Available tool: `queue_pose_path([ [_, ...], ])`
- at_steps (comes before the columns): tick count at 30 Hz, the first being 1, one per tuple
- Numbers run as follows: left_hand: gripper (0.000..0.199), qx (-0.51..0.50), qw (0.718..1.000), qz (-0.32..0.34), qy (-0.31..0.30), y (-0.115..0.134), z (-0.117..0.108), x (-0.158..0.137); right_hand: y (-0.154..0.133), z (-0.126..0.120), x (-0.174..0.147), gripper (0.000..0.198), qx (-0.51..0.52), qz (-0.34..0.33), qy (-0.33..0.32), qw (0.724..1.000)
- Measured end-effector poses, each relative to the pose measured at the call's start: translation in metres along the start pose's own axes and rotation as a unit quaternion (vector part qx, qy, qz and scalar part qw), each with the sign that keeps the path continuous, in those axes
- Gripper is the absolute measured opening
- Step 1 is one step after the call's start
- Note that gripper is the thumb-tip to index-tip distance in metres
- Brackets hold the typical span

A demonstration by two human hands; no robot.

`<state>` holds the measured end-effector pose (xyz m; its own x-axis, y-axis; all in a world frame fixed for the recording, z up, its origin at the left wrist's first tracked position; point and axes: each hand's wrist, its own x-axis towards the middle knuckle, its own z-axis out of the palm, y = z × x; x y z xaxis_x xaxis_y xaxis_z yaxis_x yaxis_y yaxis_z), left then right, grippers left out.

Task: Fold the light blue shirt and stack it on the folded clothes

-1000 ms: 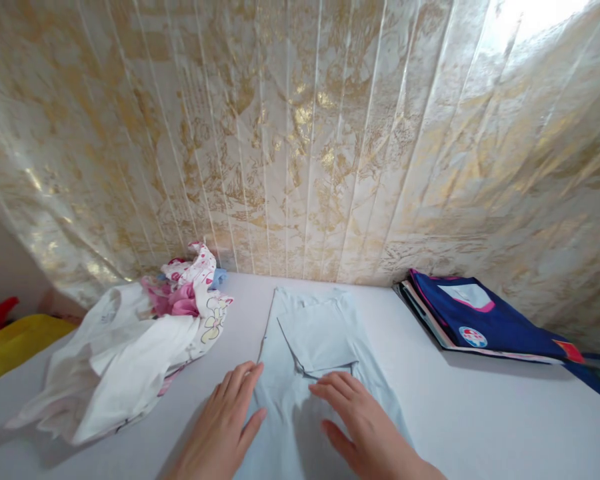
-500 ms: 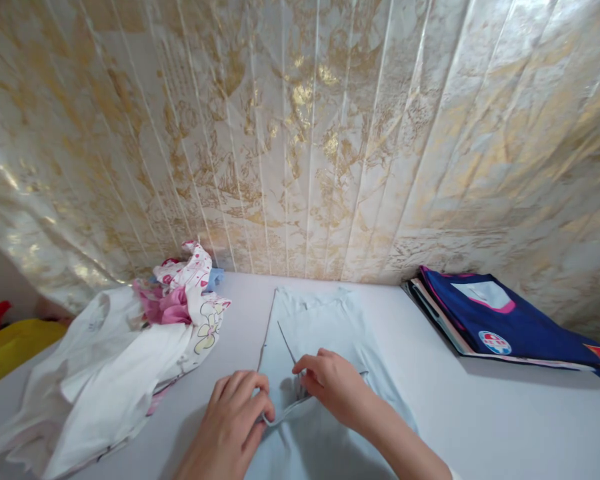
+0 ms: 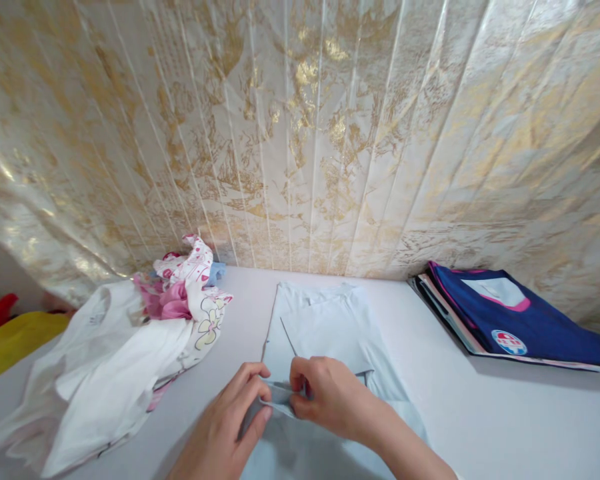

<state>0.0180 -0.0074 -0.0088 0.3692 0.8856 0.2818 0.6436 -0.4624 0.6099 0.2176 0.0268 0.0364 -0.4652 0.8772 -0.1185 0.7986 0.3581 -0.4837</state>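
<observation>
Two hands are at work in the lower middle of my view, both on a pale blue garment (image 3: 330,327) that lies on the white worktop (image 3: 495,420) from the frame's centre down to its bottom edge. My left hand (image 3: 225,417) pinches a lifted edge of the cloth between thumb and fingers; my right hand (image 3: 333,398), just beside it, pinches the same edge, its fingertips partly hidden from me. Between them the raised fabric gapes into a shallow hollow. Above, one layer lies folded over the garment, its slanting side showing as a dark line.

At left I see a loose heap holding a white garment (image 3: 115,367), a pink cloth (image 3: 173,300) and a dotted cloth (image 3: 193,263). A yellow cloth (image 3: 20,343) sits at the far left. On the right, a navy garment (image 3: 555,327) tops a folded stack, its round badge (image 3: 509,342) facing up.
</observation>
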Motion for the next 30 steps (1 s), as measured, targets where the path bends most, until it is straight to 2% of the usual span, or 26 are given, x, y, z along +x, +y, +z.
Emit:
queue_pose_path([
  [4,0.017,-0.053,0.998,-0.007,-0.023,0.007,-0.005,0.005,-0.003,-0.003,-0.004,0.027,-0.018,0.028,0.0,0.999],
  [8,0.017,-0.051,0.998,-0.028,-0.03,0.008,-0.006,0.012,0.0,0.0,-0.001,0.028,-0.06,0.05,-0.007,0.997],
  [13,0.01,-0.003,0.998,-0.05,-0.044,-0.008,0.006,0.022,0.003,0.002,0.002,0.027,-0.076,0.05,-0.006,0.996],
  [18,0.015,-0.008,1.0,-0.022,-0.016,-0.018,0.019,0.026,-0.001,0.001,-0.001,0.021,-0.059,0.057,-0.001,0.997],
  [21,0.025,-0.015,1.0,-0.028,-0.001,-0.02,0.019,0.018,-0.004,0.001,-0.002,0.024,-0.061,0.046,-0.007,0.997],
  [24,0.043,-0.007,0.999,-0.053,0.007,-0.02,0.017,0.0,-0.006,0.005,0.002,0.017,-0.066,0.02,0.023,0.997],
  [27,0.065,0.015,0.997,-0.068,0.027,-0.019,0.02,-0.018,-0.007,0.012,0.01,0.016,-0.029,-0.021,0.032,0.999],
  [30,0.075,0.057,0.995,-0.067,0.055,-0.015,0.026,-0.03,-0.009,0.02,0.02,0.02,0.003,-0.053,0.029,0.998],
])
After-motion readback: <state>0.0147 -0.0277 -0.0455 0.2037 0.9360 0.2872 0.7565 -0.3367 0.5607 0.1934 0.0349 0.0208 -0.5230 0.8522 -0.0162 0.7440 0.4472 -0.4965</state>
